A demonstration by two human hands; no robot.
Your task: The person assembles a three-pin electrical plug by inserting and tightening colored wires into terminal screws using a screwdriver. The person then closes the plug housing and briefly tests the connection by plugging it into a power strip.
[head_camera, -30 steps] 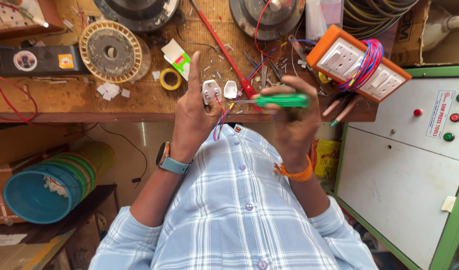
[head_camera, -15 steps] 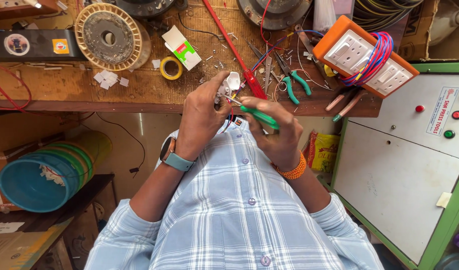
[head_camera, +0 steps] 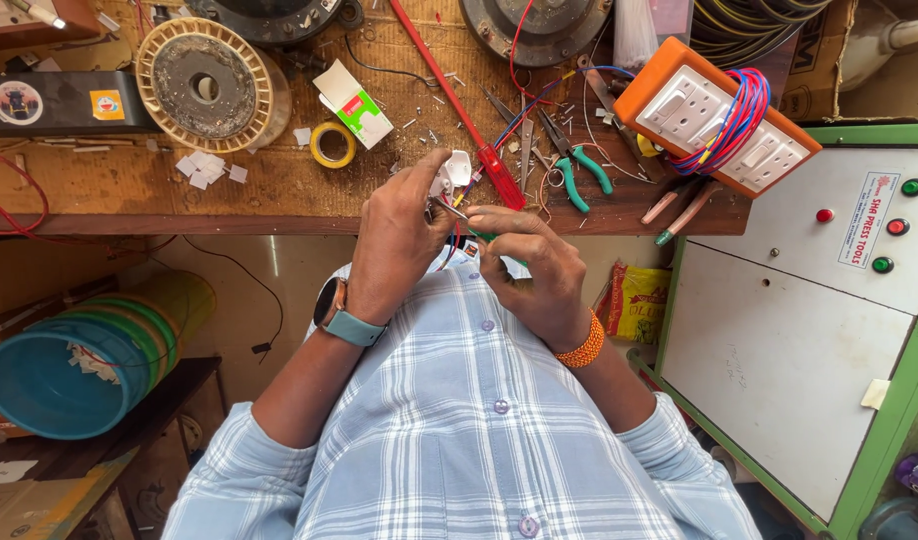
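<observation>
My left hand [head_camera: 399, 235] pinches a small white plastic plug part [head_camera: 453, 172] at the front edge of the wooden workbench [head_camera: 99, 185]; red and thin wires trail down from it. My right hand [head_camera: 534, 270] is closed around a green-handled screwdriver [head_camera: 484, 236], whose metal shaft points up-left into the white part. Both hands meet just above my checked shirt. A watch sits on my left wrist and an orange bead band on my right.
On the bench lie green-handled pliers [head_camera: 579, 165], a red rod-like tool [head_camera: 459, 105], a yellow tape roll [head_camera: 333, 145], a round winding spool [head_camera: 204, 85] and an orange socket board [head_camera: 719, 130] wrapped in wires. A green-framed control cabinet [head_camera: 799, 320] stands right; stacked tubs [head_camera: 79, 360] sit lower left.
The screwdriver went from lying crosswise in my right hand to pointing into the white part. Both hands drew closer together, just off the bench's front edge.
</observation>
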